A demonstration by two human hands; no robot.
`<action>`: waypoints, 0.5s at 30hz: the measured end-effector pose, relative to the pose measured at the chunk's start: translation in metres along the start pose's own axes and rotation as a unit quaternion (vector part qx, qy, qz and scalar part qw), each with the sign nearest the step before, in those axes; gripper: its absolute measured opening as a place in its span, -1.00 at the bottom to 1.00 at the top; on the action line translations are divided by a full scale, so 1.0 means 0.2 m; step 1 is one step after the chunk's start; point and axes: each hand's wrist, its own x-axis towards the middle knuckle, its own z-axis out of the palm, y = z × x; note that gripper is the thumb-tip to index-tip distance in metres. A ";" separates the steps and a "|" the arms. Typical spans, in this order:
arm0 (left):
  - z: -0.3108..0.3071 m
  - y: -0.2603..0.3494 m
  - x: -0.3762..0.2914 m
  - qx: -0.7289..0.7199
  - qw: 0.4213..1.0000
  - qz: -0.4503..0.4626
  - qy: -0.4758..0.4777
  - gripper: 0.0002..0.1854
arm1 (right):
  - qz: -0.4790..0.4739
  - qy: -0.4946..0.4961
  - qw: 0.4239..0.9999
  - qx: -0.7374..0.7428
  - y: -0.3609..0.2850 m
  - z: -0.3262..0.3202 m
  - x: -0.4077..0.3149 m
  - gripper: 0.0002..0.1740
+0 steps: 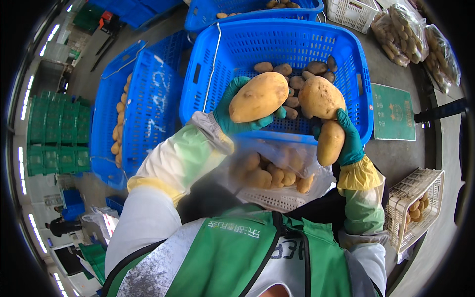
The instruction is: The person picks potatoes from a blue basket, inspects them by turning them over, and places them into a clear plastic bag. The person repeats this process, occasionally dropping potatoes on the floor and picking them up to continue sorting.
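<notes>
My left hand (237, 111), in a green glove, holds a large potato (259, 97) over the near left part of a blue plastic crate (259, 31). In my right hand (347, 137), gloved alike, are two potatoes: a big one with dirt marks (322, 97) above and a smaller one (331, 143) below it. Several darker potatoes (284, 69) lie on the crate's floor under and beyond my hands. Against the crate's near side, a clear plastic bag (323, 174) with several potatoes (276, 174) inside lines a white crate (274, 199).
Blue crates with potatoes stand at left (148, 100) and beyond (252, 18). At right are a green cardboard sheet (393, 111), a white crate of potatoes (415, 211) and bagged potatoes (402, 33). Green crates (59, 133) are stacked far left; a person (63, 226) is in the distance.
</notes>
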 end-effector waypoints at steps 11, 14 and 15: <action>0.00 -0.27 -0.48 -0.216 0.970 0.028 0.105 -0.32 | 0.075 -0.014 0.997 0.012 0.41 -0.02 -0.25 -0.25; -0.15 -0.40 -0.60 -0.098 0.986 0.008 0.135 -0.39 | 0.033 -0.076 0.991 -0.102 0.44 -0.02 -0.28 -0.26; -0.20 -0.48 -0.64 -0.068 0.981 -0.041 0.176 -0.41 | 0.045 -0.067 0.989 -0.126 0.45 -0.03 -0.30 -0.26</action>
